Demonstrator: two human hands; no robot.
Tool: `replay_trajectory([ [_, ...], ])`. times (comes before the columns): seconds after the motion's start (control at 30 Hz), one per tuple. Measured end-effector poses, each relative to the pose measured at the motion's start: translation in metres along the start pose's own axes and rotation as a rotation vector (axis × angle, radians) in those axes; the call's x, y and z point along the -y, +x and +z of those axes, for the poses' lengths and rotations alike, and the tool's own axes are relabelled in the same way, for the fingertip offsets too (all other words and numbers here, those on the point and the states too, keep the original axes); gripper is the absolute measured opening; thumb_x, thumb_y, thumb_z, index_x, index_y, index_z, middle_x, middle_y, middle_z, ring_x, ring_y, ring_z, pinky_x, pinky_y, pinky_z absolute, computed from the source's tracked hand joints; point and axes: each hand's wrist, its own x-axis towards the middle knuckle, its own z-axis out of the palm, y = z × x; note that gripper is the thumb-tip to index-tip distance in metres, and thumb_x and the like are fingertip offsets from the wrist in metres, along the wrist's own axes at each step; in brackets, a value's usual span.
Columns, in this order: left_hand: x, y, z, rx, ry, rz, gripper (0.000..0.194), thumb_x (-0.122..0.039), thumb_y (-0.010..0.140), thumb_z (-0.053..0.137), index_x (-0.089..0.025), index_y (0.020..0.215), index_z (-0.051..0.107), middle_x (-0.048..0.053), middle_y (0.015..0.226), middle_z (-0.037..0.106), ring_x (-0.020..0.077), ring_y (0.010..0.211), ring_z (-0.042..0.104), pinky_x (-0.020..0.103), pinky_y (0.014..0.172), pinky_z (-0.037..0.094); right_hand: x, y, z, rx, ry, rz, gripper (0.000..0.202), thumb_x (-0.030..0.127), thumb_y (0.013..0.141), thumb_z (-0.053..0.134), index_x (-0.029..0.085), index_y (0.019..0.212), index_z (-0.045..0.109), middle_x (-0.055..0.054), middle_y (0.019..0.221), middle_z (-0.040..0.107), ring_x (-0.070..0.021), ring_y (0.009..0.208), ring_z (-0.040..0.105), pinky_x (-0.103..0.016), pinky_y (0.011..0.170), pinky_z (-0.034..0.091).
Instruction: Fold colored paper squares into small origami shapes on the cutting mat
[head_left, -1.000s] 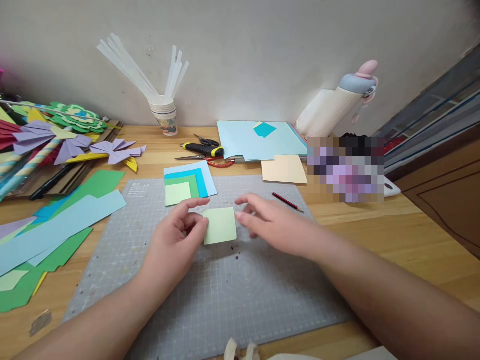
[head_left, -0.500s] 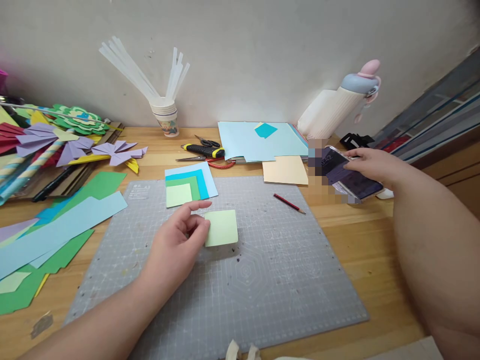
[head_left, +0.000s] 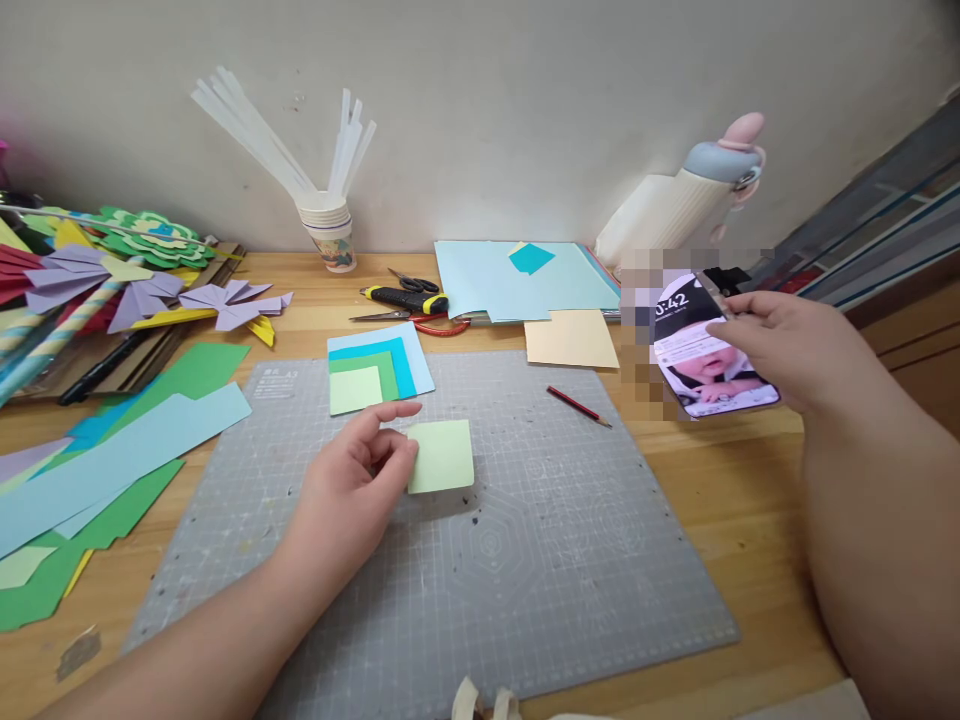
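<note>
Right hand (head_left: 784, 345) off to the phone (head_left: 716, 390), left hand (head_left: 367, 455) alone on the square (head_left: 441, 457)

A second earlier, both hands were at the pale green square, the right just beside its right edge. Half a second later the right hand was at the phone, whose screen was dark. At this moment the screen was lit, with a clock and a picture on it, and the right hand was clamped on the phone's right side, tilting it; whether the lower edge touched the table (head_left: 675, 480) could not be told, for blurring hid part of the area around it.

The left hand had hardly moved. Its thumb was pinched with a bent finger on the square's left edge, the index finger held out above. The square was over the mat (head_left: 555, 560), with a shadow under it that suggested a small gap.

For the paper work, this looked like a pause: the square was held from one side only, its right edge unsupported. The paper stack (head_left: 388, 370) behind the left hand and the pencil (head_left: 578, 406) on the mat lay as they had, touched by neither hand.
</note>
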Motion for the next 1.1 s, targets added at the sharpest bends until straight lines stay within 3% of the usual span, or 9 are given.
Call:
replay_trajectory([
  [0.2, 0.0, 0.002, 0.001, -0.001, 0.008, 0.003, 0.035, -0.039, 0.086, 0.058, -0.023, 0.117, 0.057, -0.006, 0.061, 0.049, 0.0125, 0.059, 0.043, 0.022, 0.056, 0.033, 0.016, -0.023, 0.005, 0.056, 0.11, 0.049, 0.03, 0.017, 0.081, 0.065, 0.017, 0.11, 0.065, -0.009, 0.082, 0.069, -0.0175, 0.055, 0.064, -0.029, 0.045, 0.053],
  [0.5, -0.002, 0.001, 0.001, -0.004, 0.027, 0.008, 0.035, -0.039, 0.086, 0.058, -0.024, 0.118, 0.058, -0.007, 0.061, 0.049, 0.0126, 0.059, 0.043, 0.023, 0.056, 0.033, 0.033, -0.036, 0.009, 0.098, 0.159, 0.113, 0.024, 0.013, 0.083, 0.062, 0.015, 0.107, 0.065, -0.01, 0.08, 0.07, -0.0164, 0.052, 0.064, -0.026, 0.042, 0.052],
  [1.1, -0.001, 0.002, 0.0, 0.0, 0.028, 0.009, 0.036, -0.039, 0.086, 0.057, -0.023, 0.118, 0.057, -0.006, 0.062, 0.05, 0.0135, 0.059, 0.044, 0.024, 0.057, 0.034, 0.027, -0.03, 0.007, 0.11, 0.124, 0.174, 0.025, 0.012, 0.081, 0.056, 0.018, 0.101, 0.07, -0.004, 0.068, 0.067, -0.0159, 0.046, 0.062, -0.026, 0.038, 0.053],
])
